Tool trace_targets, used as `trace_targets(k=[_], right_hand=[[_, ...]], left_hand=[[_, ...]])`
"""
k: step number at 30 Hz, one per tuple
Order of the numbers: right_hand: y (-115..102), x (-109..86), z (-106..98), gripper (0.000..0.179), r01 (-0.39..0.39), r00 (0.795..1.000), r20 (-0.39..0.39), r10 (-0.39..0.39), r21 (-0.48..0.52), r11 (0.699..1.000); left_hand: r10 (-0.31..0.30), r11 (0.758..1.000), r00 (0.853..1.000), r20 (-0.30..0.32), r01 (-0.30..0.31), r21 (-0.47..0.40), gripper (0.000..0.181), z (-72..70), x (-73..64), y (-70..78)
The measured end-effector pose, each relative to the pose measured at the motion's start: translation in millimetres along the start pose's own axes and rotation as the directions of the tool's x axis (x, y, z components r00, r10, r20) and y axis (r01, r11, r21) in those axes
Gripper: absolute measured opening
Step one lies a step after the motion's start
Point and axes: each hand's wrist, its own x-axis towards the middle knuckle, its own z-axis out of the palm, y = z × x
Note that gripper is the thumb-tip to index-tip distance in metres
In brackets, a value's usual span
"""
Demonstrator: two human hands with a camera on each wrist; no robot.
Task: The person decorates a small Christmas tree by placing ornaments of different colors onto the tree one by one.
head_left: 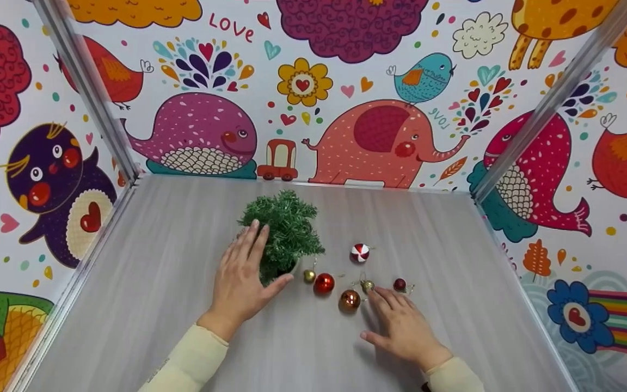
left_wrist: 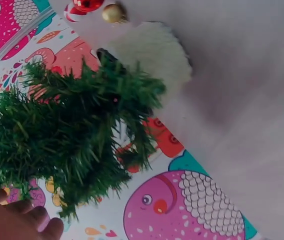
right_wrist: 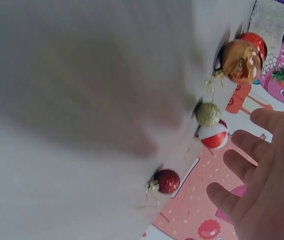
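A small artificial Christmas tree (head_left: 286, 228) stands in a pale pot (left_wrist: 157, 57) on the table. My left hand (head_left: 243, 272) is at its left side, fingers straight, overlapping the branches in the head view. In the left wrist view its fingertips (left_wrist: 52, 227) show near the tree's top. My right hand (head_left: 400, 324) hovers with extended fingers at the near side of several baubles, holding nothing. Closest to its fingertips is a small gold glitter bauble (head_left: 367, 285). Around it lie a copper bauble (head_left: 349, 300), a shiny red bauble (head_left: 324, 283) and a dark red bauble (head_left: 399, 284).
Farther back lies a red-and-white striped bauble (head_left: 360, 252). Another gold bauble (head_left: 309, 276) sits beside the pot. The grey wood-grain table (head_left: 172, 228) is bordered by printed cartoon panels (head_left: 346, 81) and metal corner posts (head_left: 98, 98).
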Motion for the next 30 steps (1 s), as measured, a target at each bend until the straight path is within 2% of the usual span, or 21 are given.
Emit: trace_targets(k=[4, 7, 15, 22, 30], right_hand=[[-7.0, 7.1, 4.8, 0.084, -0.006, 1.0, 0.004, 0.006, -0.02, 1.0], [-9.9, 13.6, 8.4, 0.078, -0.017, 1.0, -0.025, 0.015, -0.057, 0.998], [-17.6, 28.7, 23.5, 0.058, -0.055, 0.986, -0.163, 0.036, -0.116, 0.992], [-23.4, 37.2, 33.7, 0.049, -0.084, 0.976, -0.212, 0.055, -0.126, 0.988], [-26.2, 42.9, 38.4, 0.045, -0.061, 0.96, -0.279, 0.031, -0.099, 0.993]], left_hand=[[-0.032, 0.999, 0.999, 0.016, 0.032, 0.002, 0.095, 3.2, 3.2, 0.7], [-0.044, 0.999, 0.999, 0.015, 0.044, 0.007, 0.088, 4.7, 3.4, -0.2], [-0.008, 0.997, 1.0, -0.013, 0.009, 0.078, 0.066, 10.3, 4.5, -3.6], [0.009, 0.996, 1.0, -0.009, -0.008, 0.094, 0.059, 10.5, 7.2, -5.2], [0.031, 0.995, 0.999, -0.018, -0.029, 0.09, 0.056, 8.7, 7.1, -7.3]])
